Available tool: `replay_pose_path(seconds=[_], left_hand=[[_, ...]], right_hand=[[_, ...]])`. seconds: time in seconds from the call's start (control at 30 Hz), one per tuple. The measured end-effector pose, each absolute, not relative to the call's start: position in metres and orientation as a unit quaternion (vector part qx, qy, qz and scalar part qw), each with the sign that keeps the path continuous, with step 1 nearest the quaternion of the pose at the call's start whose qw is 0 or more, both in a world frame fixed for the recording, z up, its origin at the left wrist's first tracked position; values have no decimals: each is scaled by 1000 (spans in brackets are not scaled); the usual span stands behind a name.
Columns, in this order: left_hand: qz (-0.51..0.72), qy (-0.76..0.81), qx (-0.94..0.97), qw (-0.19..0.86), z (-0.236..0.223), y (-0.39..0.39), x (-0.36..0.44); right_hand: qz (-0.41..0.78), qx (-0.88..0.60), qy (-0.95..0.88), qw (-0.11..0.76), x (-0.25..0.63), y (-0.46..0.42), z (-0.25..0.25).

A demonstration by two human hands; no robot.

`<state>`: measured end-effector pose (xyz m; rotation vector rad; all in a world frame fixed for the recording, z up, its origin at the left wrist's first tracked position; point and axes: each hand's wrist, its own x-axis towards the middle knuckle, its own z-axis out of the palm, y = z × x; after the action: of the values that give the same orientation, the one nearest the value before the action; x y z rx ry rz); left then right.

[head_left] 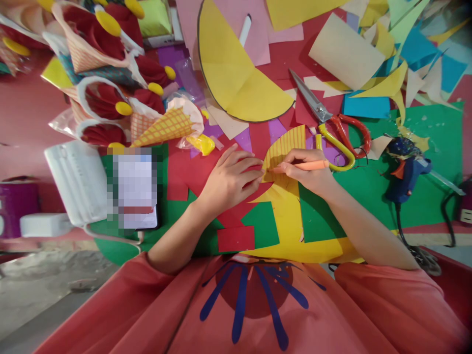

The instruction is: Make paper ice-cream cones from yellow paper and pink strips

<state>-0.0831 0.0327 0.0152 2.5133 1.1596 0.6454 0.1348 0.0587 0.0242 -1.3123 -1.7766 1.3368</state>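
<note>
An orange marker (311,165) is gripped in my right hand (308,172), its tip on a yellow paper piece (285,145) shaped like a fan and drawn with orange stripes. Spread flat on red paper, my left hand (234,177) touches the left edge of that piece with its fingertips. Just right of my right hand lie scissors (324,115) with one red and one yellow handle. Above both hands rests a large yellow paper sector (236,73) with a dark curved outline. A finished-looking paper cone (167,125) with a yellow-orange lattice lies to the upper left.
Several paper cones (92,39) crowd the upper left. Below them are a white power bank-like box (75,182) and a phone (136,191) with a blurred screen. A blue glue gun (403,179) lies right, its cord running down. Paper scraps (416,49) fill the upper right.
</note>
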Motion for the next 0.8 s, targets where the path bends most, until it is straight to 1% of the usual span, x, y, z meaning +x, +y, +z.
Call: replay_pose_path(seconds=[0.27,0.53,0.8], left_hand=[[216,411,871,161,15,33,-84],[226,410,871,151,14,32,-84],[221,414,867,166,14,32,-84]], right_hand=[[490,-488,-676,254,134,59,27],[500,-475,-680,249,134,58,26],[516,-454,-684,244,136,59,27]])
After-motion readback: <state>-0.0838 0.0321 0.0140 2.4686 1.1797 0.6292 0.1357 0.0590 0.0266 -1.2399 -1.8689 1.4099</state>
